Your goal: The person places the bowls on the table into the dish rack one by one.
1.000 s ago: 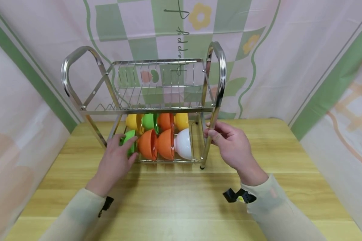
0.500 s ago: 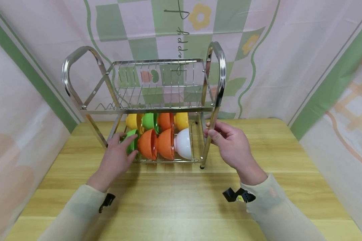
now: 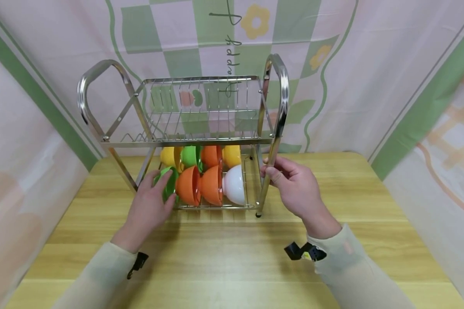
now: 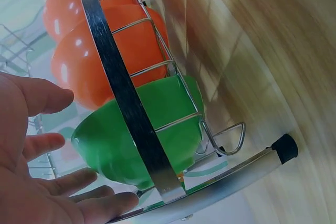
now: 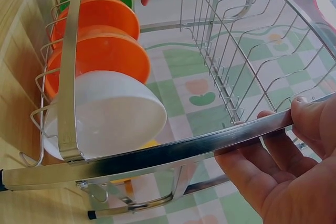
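Note:
A two-tier metal dish rack (image 3: 212, 142) stands on the wooden table. In its lower tier, at the front left, a green bowl (image 3: 172, 183) sits on its side. My left hand (image 3: 148, 205) is spread beside this bowl. In the left wrist view its fingertips are at the green bowl's (image 4: 144, 129) rim; the thumb is apart from it. To the right of the green bowl stand two orange bowls (image 3: 187, 185) and a white bowl (image 3: 235, 184). My right hand (image 3: 298, 187) grips the rack's right front post between thumb and fingers.
Behind the front bowls is a back row with a yellow bowl (image 3: 171, 157), a green one, an orange one and another yellow one. The wire upper tier overhangs them. A printed curtain (image 3: 340, 107) hangs behind the wooden table (image 3: 232, 257).
The green bowl at the front left has shifted slightly right towards the orange bowl and tilted, so its rim shows more. My left fingers have moved a little with it; my right hand stays on the post.

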